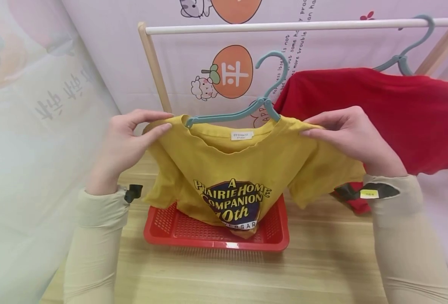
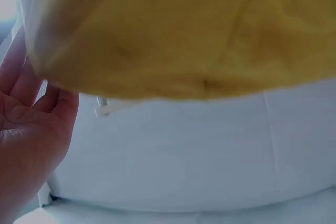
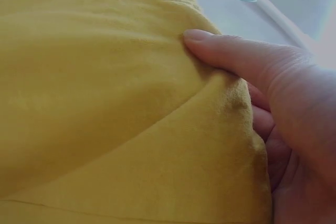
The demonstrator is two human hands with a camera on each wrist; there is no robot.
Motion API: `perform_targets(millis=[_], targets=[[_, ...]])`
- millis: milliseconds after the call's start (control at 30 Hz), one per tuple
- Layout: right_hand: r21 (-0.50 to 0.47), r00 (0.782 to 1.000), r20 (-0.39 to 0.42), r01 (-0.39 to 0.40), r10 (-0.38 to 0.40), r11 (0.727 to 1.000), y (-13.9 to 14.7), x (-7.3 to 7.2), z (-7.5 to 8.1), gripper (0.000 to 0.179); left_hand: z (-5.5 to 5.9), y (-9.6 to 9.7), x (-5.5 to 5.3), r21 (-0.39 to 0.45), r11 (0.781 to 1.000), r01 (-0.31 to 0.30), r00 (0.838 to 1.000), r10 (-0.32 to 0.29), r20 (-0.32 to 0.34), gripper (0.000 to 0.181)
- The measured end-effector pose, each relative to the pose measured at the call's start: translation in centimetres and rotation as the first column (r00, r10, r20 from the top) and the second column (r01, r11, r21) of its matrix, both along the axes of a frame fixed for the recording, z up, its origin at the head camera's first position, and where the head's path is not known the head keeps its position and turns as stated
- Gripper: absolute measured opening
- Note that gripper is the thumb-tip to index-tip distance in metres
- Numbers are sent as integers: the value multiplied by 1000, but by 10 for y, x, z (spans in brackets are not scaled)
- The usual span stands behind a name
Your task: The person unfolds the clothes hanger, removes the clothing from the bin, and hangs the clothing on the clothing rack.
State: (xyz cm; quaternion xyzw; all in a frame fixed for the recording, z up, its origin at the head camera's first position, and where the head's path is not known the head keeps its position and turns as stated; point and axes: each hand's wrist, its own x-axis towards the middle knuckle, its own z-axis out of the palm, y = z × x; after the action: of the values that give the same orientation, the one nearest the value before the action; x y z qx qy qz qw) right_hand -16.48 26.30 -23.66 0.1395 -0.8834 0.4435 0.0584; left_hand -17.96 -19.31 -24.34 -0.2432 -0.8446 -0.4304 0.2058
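Note:
A yellow T-shirt (image 1: 224,169) with a dark printed emblem hangs in front of me, its lower part over a red basket (image 1: 216,244). Inside its neck sits a teal hanger (image 1: 231,117), whose hook stands up below the rail and apart from it. My left hand (image 1: 123,141) pinches the shirt's left shoulder between thumb and fingers. At the other shoulder, my right hand (image 1: 351,133) pinches the cloth; the right wrist view shows the thumb pressed on the yellow fabric. In the left wrist view, yellow cloth hides part of the left hand's fingertips.
A white rail (image 1: 284,26) on wooden posts runs across the back. From it, on another teal hanger (image 1: 400,59), hangs a red shirt (image 1: 383,109) at the right. The basket stands on a light wooden table (image 1: 193,278). A pale sheet (image 1: 26,169) hangs at the left.

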Motion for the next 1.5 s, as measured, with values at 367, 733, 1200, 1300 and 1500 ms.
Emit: perform_targets(millis=[367, 733, 1200, 1300, 1500], targets=[[49, 1000, -7, -7, 7, 999, -8, -2, -4, 30, -1, 24, -4, -46, 980, 195, 979, -197, -57, 15], [44, 999, -22, -31, 32, 999, -9, -2, -1, 29, -4, 27, -6, -7, 982, 187, 981, -188, -53, 12], [-40, 976, 117, 188, -182, 981, 56, 1, -15, 38, 1, -6, -9, 67, 997, 42, 999, -44, 25, 15], [-47, 977, 78, 203, -199, 978, 67, -1, -23, 31, 0, -11, -10, 73, 997, 39, 999, -40, 20, 15], [-102, 965, 8, 263, -263, 959, 84, 1, -27, 20, -2, -20, -12, 131, 989, 63, 998, -66, 23, 14]])
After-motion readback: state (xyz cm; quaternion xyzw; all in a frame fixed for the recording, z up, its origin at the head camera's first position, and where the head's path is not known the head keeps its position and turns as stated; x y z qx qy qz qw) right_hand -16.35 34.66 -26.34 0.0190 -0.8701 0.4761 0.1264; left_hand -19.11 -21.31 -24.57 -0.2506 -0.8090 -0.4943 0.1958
